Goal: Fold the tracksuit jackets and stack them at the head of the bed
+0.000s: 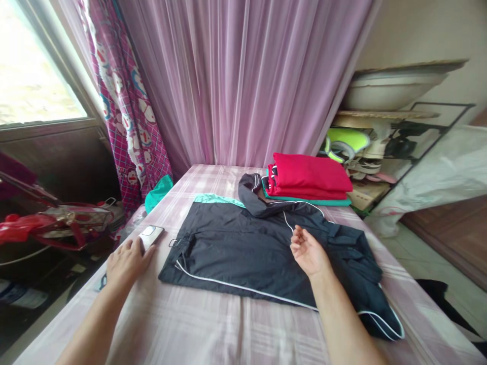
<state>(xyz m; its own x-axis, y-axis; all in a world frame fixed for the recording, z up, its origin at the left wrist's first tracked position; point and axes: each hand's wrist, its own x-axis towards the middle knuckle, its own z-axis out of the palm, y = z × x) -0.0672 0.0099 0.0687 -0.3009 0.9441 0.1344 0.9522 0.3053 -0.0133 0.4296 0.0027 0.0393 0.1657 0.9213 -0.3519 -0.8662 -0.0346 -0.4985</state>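
"Where does the jacket (236,246) lie?"

"Flat on the checked tablecloth (198,324), its dark, smooth, lightly creased fabric edged with thin white piping (236,285)."

"And the right hand (309,252)?"

"Over the jacket, palm up, fingers half open in a loose curl (whether they touch the fabric, one cannot tell)."

"The left hand (127,262)?"

"Its fingers and thumb straddle the flat phone (152,234); any grip is unclear. Folded red clothes (312,175) form a thick block beyond the jacket."

From my head, my one camera looks forward and down across the counter (213,329) toward the curtain (236,81), my left hand (127,263) and right hand (310,252) close below.
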